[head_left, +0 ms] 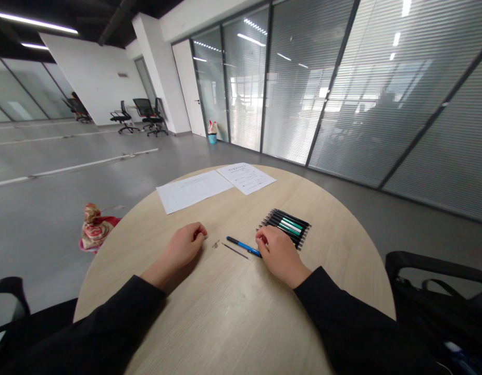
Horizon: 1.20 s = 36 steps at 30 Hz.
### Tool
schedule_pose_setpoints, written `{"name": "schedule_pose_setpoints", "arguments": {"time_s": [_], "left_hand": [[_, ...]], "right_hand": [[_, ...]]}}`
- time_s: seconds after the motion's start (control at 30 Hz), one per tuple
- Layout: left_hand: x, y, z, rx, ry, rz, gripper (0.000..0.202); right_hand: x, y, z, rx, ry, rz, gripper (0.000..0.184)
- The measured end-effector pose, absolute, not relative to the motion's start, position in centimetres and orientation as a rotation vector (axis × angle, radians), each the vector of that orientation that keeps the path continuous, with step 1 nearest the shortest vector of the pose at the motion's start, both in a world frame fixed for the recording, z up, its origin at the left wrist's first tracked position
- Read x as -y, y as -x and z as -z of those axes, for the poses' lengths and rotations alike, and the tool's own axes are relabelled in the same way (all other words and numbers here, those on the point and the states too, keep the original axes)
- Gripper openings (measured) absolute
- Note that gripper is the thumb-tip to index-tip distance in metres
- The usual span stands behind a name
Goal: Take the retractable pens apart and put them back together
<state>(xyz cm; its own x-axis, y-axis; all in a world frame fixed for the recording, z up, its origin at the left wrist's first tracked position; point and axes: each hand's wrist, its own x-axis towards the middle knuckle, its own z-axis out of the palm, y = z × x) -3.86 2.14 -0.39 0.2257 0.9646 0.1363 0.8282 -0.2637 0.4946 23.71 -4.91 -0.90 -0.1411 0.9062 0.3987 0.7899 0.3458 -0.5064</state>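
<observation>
My right hand (280,254) rests on the round wooden table (233,312), fingers curled over the near end of a blue pen barrel (241,245) and touching a row of several black pens (286,227), some with green and white parts. A thin dark refill (235,251) and a tiny spring-like part (215,244) lie loose between my hands. My left hand (185,246) lies to the left with fingers curled closed, pinching something small that I cannot make out.
Two white paper sheets (194,190) (246,177) lie at the table's far side. A black chair (432,291) stands at right, a red patterned bag (94,229) sits on the floor at left. Glass walls and office chairs stand beyond.
</observation>
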Motion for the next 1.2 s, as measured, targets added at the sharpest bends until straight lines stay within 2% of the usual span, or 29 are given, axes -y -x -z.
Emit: {"name": "schedule_pose_setpoints", "arguments": {"time_s": [0.47,0.87,1.2], "left_hand": [[-0.3,2.2,-1.0,-1.139,-2.594,-0.518,0.025],[0.2,1.4,-0.1,-1.102,-2.898,-0.377,0.021],[0.9,0.6,-0.6,-1.037,-3.024,-0.244,0.019]], "right_hand": [[5.1,-23.6,1.0,2.092,1.601,-0.268,0.008],[5.5,-23.1,1.3,2.222,1.677,-0.163,0.013],[5.5,-23.2,1.4,2.205,1.71,-0.162,0.008]]}}
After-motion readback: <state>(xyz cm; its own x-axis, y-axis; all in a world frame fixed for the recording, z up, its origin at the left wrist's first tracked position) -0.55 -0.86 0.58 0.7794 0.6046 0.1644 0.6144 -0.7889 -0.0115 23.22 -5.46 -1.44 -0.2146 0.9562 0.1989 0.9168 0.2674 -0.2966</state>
